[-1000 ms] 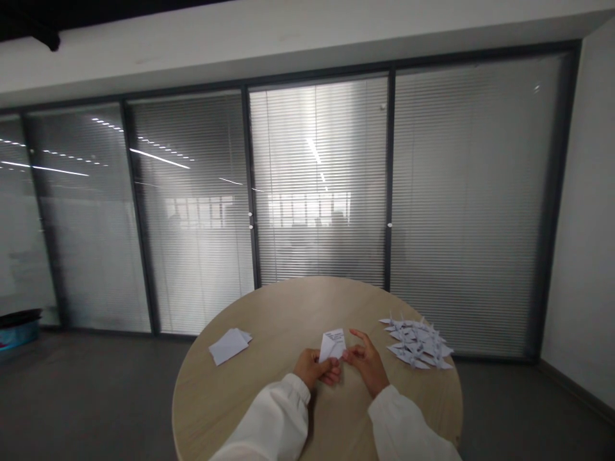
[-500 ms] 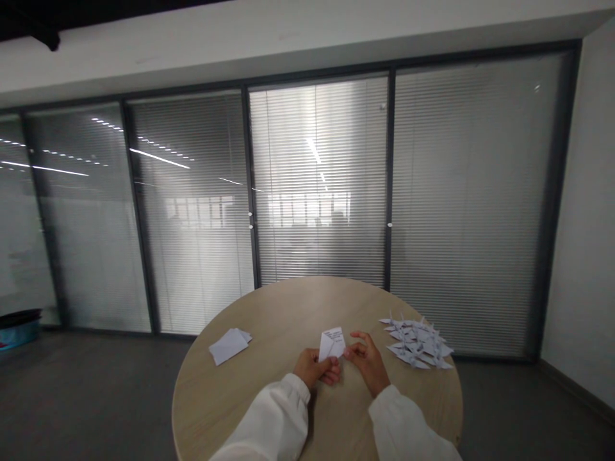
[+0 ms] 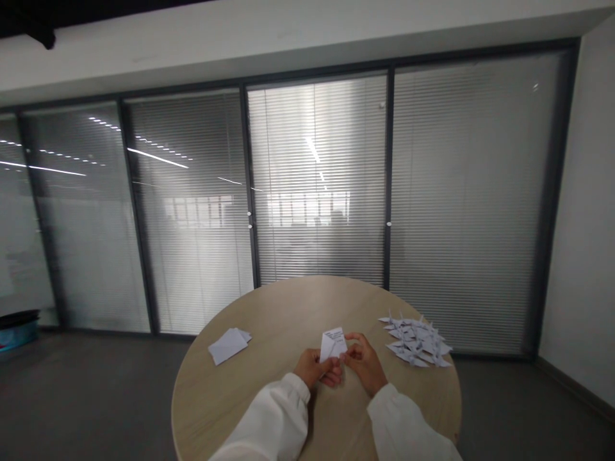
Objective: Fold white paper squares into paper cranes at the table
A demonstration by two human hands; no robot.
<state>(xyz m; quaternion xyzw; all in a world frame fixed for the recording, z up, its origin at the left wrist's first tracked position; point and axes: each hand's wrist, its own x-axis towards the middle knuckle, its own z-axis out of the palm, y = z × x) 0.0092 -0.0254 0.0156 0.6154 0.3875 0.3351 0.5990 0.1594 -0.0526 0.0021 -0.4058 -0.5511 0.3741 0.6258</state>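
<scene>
A small folded piece of white paper [image 3: 332,344] with printed lines on its upper part is held above the middle of the table. My left hand [image 3: 317,367] is closed on its lower left side, thumb on the front and fingers curled beneath. My right hand [image 3: 364,362] pinches its lower right edge between thumb and fingers. To the right lies a pile of folded paper cranes [image 3: 417,342] with pointed tips. Several flat white paper sheets [image 3: 229,346] lie stacked at the left of the table.
The round wooden table [image 3: 269,307] stands in front of glass partitions with blinds [image 3: 317,179] in dark frames. A blue tub [image 3: 18,334] with a black rim is on the floor at far left. A white wall [image 3: 586,224] rises on the right.
My right hand has shifted slightly left and closer to the folded paper, its raised index finger coming down toward the paper's right edge. The left hand stays nearly still.
</scene>
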